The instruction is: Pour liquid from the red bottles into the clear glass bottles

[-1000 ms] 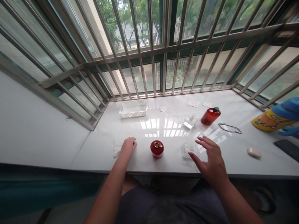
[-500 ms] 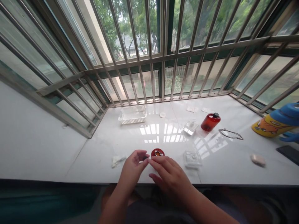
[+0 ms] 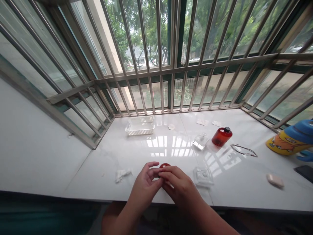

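My left hand and my right hand meet over the near middle of the white tabletop. Their fingertips press together around a small dark item, mostly hidden between them and too small to name. Just behind the fingers, the top of a round red object shows; my right hand covers the rest of it. A clear plastic case lies to the right of my right hand. Crumpled white tissue is on the left of my left hand.
A white basket stands at the back left. Further right are a red bottle, a small clear box, a cord loop, a pinkish bar and a yellow-blue container. Window bars line the back.
The view has tilted slightly upward. My hands have come closer together, and my right hand now covers most of the round red object.
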### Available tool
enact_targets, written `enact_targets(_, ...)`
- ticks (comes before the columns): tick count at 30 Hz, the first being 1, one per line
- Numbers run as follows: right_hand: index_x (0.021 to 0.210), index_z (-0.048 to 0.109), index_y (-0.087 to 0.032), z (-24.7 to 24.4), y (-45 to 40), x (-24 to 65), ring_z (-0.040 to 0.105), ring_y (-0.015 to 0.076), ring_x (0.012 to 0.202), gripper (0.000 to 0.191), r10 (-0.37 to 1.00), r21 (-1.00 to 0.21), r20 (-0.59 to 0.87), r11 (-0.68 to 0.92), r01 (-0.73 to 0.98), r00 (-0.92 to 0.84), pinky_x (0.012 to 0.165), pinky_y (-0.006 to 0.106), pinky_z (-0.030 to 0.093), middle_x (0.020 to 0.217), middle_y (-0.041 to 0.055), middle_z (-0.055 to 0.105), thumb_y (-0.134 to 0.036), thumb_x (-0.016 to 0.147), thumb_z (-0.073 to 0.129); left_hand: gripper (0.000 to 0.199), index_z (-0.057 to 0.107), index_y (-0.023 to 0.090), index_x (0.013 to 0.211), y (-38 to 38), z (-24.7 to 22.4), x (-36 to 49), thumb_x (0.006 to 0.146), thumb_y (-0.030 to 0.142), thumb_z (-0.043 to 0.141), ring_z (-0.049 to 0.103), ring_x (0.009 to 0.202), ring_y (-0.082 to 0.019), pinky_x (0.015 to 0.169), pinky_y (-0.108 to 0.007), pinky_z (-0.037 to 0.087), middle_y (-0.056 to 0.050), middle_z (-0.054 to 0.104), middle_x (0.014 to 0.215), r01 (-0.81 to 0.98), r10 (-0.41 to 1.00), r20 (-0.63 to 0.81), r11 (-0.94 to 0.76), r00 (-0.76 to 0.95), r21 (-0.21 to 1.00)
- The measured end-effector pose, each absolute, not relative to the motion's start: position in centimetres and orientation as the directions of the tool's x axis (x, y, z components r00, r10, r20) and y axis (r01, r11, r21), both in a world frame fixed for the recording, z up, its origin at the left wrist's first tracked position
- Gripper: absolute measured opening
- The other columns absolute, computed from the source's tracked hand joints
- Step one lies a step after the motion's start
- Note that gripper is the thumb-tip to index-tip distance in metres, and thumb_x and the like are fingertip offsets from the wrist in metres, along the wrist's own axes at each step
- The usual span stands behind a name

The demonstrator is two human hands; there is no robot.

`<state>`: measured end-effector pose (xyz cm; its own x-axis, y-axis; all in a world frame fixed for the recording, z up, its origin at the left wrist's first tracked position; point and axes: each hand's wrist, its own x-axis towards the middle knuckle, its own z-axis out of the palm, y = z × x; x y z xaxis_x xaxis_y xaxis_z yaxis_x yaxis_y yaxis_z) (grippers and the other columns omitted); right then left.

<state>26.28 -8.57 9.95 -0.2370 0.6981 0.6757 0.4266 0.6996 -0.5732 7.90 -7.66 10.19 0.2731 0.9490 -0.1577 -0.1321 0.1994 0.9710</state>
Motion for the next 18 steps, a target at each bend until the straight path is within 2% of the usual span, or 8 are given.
enact_targets(3,0.117,0.069,-0.025,9.4,-8.2,26.9,0.074,0.0263,0.11,0.018,0.723,-0.594,0.663,0.665,0.453,-0.193,0.09,0.04,0.068,0.115,0.0105,0.074,-0.015,0.104,0.063,0.069,0.057,0.027,0.136,-7.4,9.7,7.4,0.08,0.043,0.093,0.066,0.136,-0.036,0.116,-0.056,0.055,-0.016,0.071,0.141,-0.072,0.956,-0.089,0.113,0.28,0.991)
enact_targets(6,0.114,0.069,-0.026,8.6,-7.8,27.4,0.074,0.0266,0.105,0.016,0.767,-0.621,0.627,0.598,0.506,-0.138,0.088,0.042,0.067,0.113,0.0099,0.074,-0.016,0.104,0.063,0.09,0.058,0.031,0.144,-7.0,9.0,6.7,0.066,0.037,0.102,0.051,0.152,-0.04,0.13,-0.064,0.038,-0.014,0.057,0.159,0.171,0.976,-0.045,0.009,0.212,0.985)
enact_targets(8,0.112,0.07,-0.026,7.9,-7.5,27.5,0.074,0.0272,0.104,0.016,0.785,-0.629,0.601,0.578,0.52,-0.146,0.087,0.043,0.067,0.113,0.0097,0.074,-0.016,0.104,0.061,0.104,0.057,0.033,0.151,-6.5,8.4,6.8,0.058,0.031,0.105,0.045,0.155,-0.043,0.132,-0.068,0.032,-0.013,0.053,0.164,0.311,0.979,-0.05,-0.014,0.198,0.95)
enact_targets(11,0.111,0.07,-0.026,7.0,-7.1,27.3,0.074,0.0265,0.103,0.017,0.805,-0.645,0.566,0.567,0.513,-0.177,0.088,0.041,0.066,0.113,0.0089,0.075,-0.016,0.102,0.061,0.104,0.055,0.032,0.153,-5.7,7.4,7.9,0.059,0.021,0.099,0.049,0.152,-0.042,0.13,-0.065,0.036,-0.012,0.055,0.162,0.38,0.972,-0.045,-0.048,0.231,0.924)
enact_targets(14,0.113,0.071,-0.028,6.4,-6.8,27.3,0.074,0.0255,0.105,0.02,0.816,-0.656,0.548,0.556,0.511,-0.185,0.093,0.04,0.065,0.115,0.0076,0.075,-0.014,0.101,0.061,0.09,0.056,0.026,0.149,-5.0,6.5,9.5,0.066,0.015,0.089,0.061,0.142,-0.036,0.125,-0.055,0.045,-0.012,0.064,0.154,0.347,0.962,-0.014,-0.085,0.274,0.934)
enact_targets(18,0.114,0.071,-0.029,5.6,-6.6,27.6,0.074,0.0258,0.109,0.021,0.818,-0.663,0.548,0.551,0.507,-0.172,0.095,0.04,0.064,0.115,0.0062,0.076,-0.015,0.1,0.062,0.073,0.061,0.025,0.139,-4.6,5.6,10.6,0.071,0.016,0.084,0.071,0.126,-0.031,0.113,-0.046,0.056,-0.009,0.074,0.138,0.276,0.96,0.004,-0.084,0.279,0.957)
